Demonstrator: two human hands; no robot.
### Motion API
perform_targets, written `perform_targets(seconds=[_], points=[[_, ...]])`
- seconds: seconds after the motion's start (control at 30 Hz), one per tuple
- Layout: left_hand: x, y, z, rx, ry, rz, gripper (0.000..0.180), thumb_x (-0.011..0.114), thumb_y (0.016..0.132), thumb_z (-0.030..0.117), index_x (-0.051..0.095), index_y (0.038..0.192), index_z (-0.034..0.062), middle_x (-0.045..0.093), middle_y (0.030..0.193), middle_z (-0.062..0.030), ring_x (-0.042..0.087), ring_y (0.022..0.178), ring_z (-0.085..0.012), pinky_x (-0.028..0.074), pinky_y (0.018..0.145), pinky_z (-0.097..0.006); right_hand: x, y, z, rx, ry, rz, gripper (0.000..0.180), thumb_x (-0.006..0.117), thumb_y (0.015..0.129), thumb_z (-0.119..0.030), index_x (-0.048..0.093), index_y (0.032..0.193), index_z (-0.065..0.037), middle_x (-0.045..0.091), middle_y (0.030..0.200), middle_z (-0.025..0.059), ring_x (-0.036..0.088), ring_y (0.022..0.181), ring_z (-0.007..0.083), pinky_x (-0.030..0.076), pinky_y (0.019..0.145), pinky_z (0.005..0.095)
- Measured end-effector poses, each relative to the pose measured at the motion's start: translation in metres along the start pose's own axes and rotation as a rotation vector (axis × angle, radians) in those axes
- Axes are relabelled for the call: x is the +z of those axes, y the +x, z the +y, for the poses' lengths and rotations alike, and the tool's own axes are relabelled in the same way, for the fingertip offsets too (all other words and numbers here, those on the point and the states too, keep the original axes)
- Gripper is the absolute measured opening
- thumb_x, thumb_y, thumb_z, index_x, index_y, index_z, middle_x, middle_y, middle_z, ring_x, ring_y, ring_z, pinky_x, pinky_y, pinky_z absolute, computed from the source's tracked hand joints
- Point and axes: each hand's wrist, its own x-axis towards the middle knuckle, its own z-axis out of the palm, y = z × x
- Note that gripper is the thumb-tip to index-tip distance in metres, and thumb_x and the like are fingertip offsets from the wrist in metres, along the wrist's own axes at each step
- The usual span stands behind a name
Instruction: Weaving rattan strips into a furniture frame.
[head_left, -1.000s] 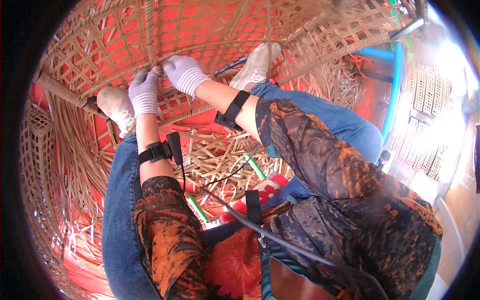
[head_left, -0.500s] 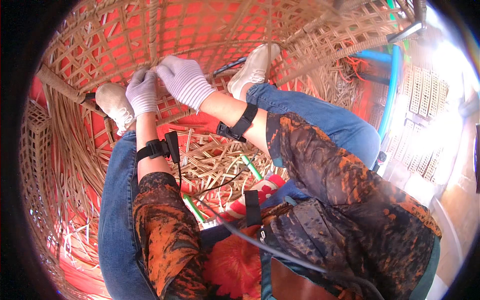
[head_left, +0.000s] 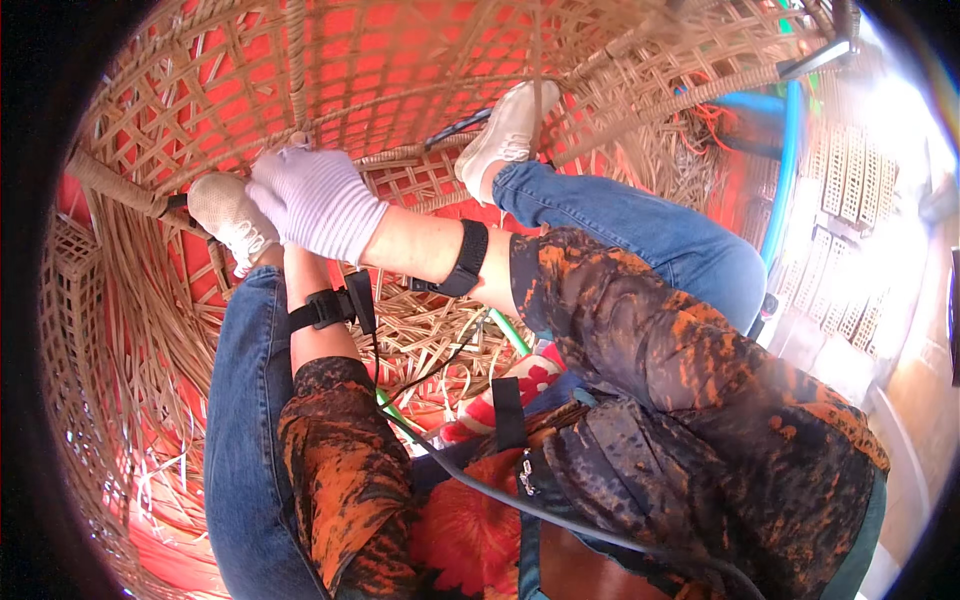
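The right hand, in a white glove with thin purple stripes (head_left: 325,205), has moved to the left since half a second ago. Then the two gloved hands stood side by side; now it crosses over the left hand in a similar glove (head_left: 268,205) and covers most of it. The right hand has its back turned up and its fingers bent toward the left and away from the body; I cannot tell whether they grip something. The left hand is too much hidden to tell if it is open or closed. The right forearm comes in from the right side, nearly level, with a black strap (head_left: 467,258) just behind the wrist, while the left forearm (head_left: 308,280) rises almost straight.

Directly beyond the hands is the large tan panel of open woven lattice (head_left: 225,95), where a thick wrapped rib (head_left: 296,65) comes down toward the fingers. Just left of the hands is one cream mesh shoe (head_left: 230,212); the other cream shoe (head_left: 508,130) is to their right. Farther left hang long brown strips (head_left: 150,280). Well apart, on the far right, stand a bright blue tube (head_left: 787,180) and pale lattice pieces (head_left: 860,180).
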Motion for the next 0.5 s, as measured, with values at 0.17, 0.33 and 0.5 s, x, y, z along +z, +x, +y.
perform_targets(seconds=[0.17,0.33,0.5], points=[[0.000,0.004,-0.009,-0.130,-0.186,-0.027,0.023,0.061,0.086,0.028,0.064,0.080,0.0060,0.061,0.088,-0.0077,0.059,0.083,-0.0173,0.047,0.068,-0.029,-0.003,-0.027,0.003,-0.079,0.204,-0.089,0.023,0.055,0.086,-0.030,0.057,0.090,-0.007,0.059,0.079,0.0194,0.060,0.067,0.0373,0.049,0.057,0.0455],[-0.007,0.012,0.003,-0.501,-0.711,0.161,0.016,0.070,0.081,0.012,0.065,0.091,0.0003,0.059,0.071,-0.0023,0.055,0.062,-0.0113,0.042,0.051,-0.025,-0.007,-0.029,-0.002,-0.075,0.421,-0.042,0.019,0.056,0.086,-0.025,0.057,0.087,-0.006,0.059,0.078,0.0190,0.060,0.069,0.0374,0.049,0.060,0.0436],[0.009,0.005,0.018,-0.487,-0.680,-0.029,0.021,0.070,0.081,0.015,0.065,0.093,-0.0012,0.062,0.078,-0.0040,0.057,0.067,-0.0135,0.045,0.059,-0.025,-0.023,-0.024,-0.001,-0.174,0.288,-0.050,0.016,0.058,0.084,-0.020,0.061,0.091,-0.006,0.059,0.079,0.0177,0.061,0.072,0.0358,0.050,0.063,0.0405]])
